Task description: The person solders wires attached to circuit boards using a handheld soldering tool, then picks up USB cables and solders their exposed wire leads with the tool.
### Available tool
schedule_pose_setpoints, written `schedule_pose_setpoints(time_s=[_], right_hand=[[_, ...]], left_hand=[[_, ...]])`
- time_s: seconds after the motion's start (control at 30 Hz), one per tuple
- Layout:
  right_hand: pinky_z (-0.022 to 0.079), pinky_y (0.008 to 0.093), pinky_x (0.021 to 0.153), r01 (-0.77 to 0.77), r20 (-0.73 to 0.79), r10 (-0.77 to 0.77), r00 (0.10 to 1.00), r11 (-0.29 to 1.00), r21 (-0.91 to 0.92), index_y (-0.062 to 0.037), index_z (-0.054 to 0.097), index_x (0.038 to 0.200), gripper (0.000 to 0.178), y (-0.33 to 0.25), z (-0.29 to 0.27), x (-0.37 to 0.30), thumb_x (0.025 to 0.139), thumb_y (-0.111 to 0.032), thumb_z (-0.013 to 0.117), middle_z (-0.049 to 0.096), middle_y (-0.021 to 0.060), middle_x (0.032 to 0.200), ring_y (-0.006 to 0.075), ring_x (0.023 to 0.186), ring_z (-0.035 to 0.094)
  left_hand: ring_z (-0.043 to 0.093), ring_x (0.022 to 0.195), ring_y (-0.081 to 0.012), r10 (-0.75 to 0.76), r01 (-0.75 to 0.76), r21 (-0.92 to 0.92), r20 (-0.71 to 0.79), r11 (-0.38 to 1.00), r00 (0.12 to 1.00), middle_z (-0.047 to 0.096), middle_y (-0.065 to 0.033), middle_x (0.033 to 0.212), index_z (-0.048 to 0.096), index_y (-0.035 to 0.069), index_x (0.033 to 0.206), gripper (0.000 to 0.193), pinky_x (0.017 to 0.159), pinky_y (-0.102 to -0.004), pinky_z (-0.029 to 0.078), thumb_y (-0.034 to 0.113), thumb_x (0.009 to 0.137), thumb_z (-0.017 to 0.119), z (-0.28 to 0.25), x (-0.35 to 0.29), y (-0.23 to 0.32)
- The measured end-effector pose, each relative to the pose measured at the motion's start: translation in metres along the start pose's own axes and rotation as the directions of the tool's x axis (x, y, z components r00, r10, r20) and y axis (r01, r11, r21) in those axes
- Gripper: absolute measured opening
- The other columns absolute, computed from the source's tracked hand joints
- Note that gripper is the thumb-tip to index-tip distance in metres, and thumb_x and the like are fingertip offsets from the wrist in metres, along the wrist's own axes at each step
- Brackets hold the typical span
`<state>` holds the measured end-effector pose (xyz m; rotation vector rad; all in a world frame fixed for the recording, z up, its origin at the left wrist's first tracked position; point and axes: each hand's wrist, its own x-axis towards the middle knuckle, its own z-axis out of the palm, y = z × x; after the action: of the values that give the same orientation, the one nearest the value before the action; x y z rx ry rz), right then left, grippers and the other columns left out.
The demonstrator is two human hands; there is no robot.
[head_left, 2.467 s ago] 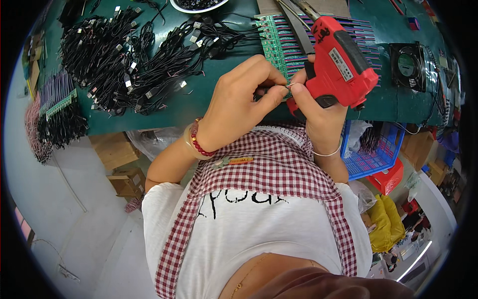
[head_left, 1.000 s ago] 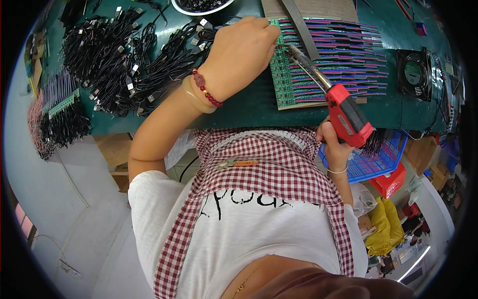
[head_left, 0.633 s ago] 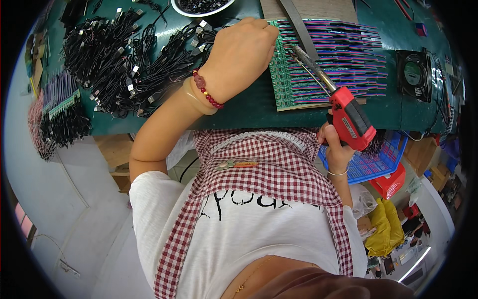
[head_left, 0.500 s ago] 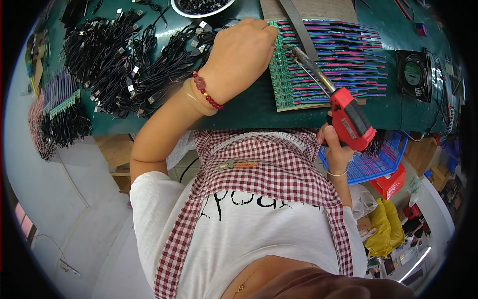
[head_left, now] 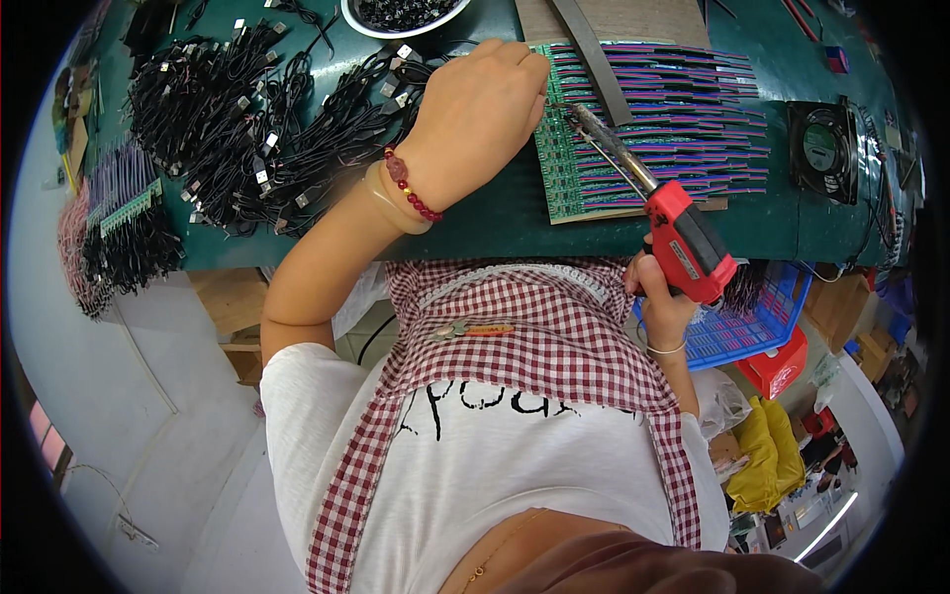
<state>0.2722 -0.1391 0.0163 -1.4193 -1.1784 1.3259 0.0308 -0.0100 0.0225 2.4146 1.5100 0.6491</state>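
Observation:
In my right hand [head_left: 663,299] is the grip of a red and black soldering gun [head_left: 687,238]. Its metal barrel slants up and left, and the tip is over the green circuit board panel [head_left: 560,188], close to the solder pads; I cannot tell whether it touches. Rows of thin multicoloured wires [head_left: 683,148] run rightward from the panel. My left hand [head_left: 482,114] is closed at the panel's left edge, back of the hand up. Its fingertips are hidden, and so is whatever they hold. A flat grey metal bar [head_left: 594,59] lies across the wires.
A heap of black USB cables [head_left: 213,119] covers the table's left side, below a white bowl [head_left: 401,32] of small dark parts. A cooling fan [head_left: 823,148] stands at right. Beneath the table edge is a blue plastic basket [head_left: 737,337]. Cardboard [head_left: 663,22] lies under the panel.
The soldering gun and my right hand have shifted slightly left, bringing the tip further in over the board's pads. My left hand has hardly moved.

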Motion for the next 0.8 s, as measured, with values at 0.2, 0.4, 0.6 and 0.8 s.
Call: schedule_pose_setpoints(time_s=[0.2, 0.4, 0.6, 0.8], right_hand=[[0.04, 0.0249, 0.047, 0.032, 0.054, -0.029, 0.998, 0.998, -0.047, 0.0047, 0.047, 0.101, 0.019, 0.0057, -0.0039, 0.0013, 0.084, -0.002, 0.053, 0.05, 0.007, 0.06, 0.0131, 0.049, 0.049], [0.041, 0.0259, 0.049, 0.037, -0.001, -0.037, 0.999, 0.997, 0.061, 0.0051, 0.047, 0.106, 0.022, 0.0047, -0.0005, -0.0028, 0.085, -0.002, 0.053, 0.05, 0.007, 0.061, 0.0138, 0.05, 0.048], [0.041, 0.0265, 0.05, 0.001, 0.015, -0.001, 1.0, 1.0, -0.001, 0.0055, 0.047, 0.109, 0.025, 0.0023, -0.0017, -0.0005, 0.086, -0.001, 0.052, 0.05, 0.007, 0.062, 0.0136, 0.051, 0.048], [0.041, 0.0263, 0.051, 0.03, 0.008, -0.03, 1.0, 0.997, -0.067, 0.0063, 0.046, 0.111, 0.027, 0.0027, -0.0007, -0.002, 0.086, -0.001, 0.051, 0.05, 0.0073, 0.062, 0.0133, 0.051, 0.047]], left_hand=[[0.055, 0.075, -0.0252, 0.019, -0.019, 0.017, -0.01, 1.0, 1.0, 0.055, -0.0054, 0.073, 0.053, 0.006, 0.074, 0.007, 0.061, -0.0366, 0.046, 0.008, 0.073, 0.059, 0.0012, -0.0006, 0.0001], [0.055, 0.074, -0.0249, 0.051, -0.051, 0.05, -0.011, 0.997, 0.999, 0.055, -0.0053, 0.073, 0.054, 0.006, 0.074, 0.006, 0.061, -0.036, 0.046, 0.008, 0.072, 0.059, 0.0036, 0.0013, -0.001], [0.055, 0.074, -0.0256, 0.053, -0.055, 0.056, 0.028, 0.997, 0.998, 0.056, -0.0062, 0.073, 0.055, 0.005, 0.074, 0.006, 0.063, -0.0368, 0.046, 0.009, 0.072, 0.059, 0.0013, 0.0032, -0.0007], [0.056, 0.076, -0.0259, 0.052, -0.055, 0.067, 0.04, 0.996, 0.998, 0.056, -0.0068, 0.074, 0.055, 0.005, 0.074, 0.006, 0.064, -0.0375, 0.046, 0.009, 0.072, 0.059, 0.0014, 0.0037, -0.0006]])
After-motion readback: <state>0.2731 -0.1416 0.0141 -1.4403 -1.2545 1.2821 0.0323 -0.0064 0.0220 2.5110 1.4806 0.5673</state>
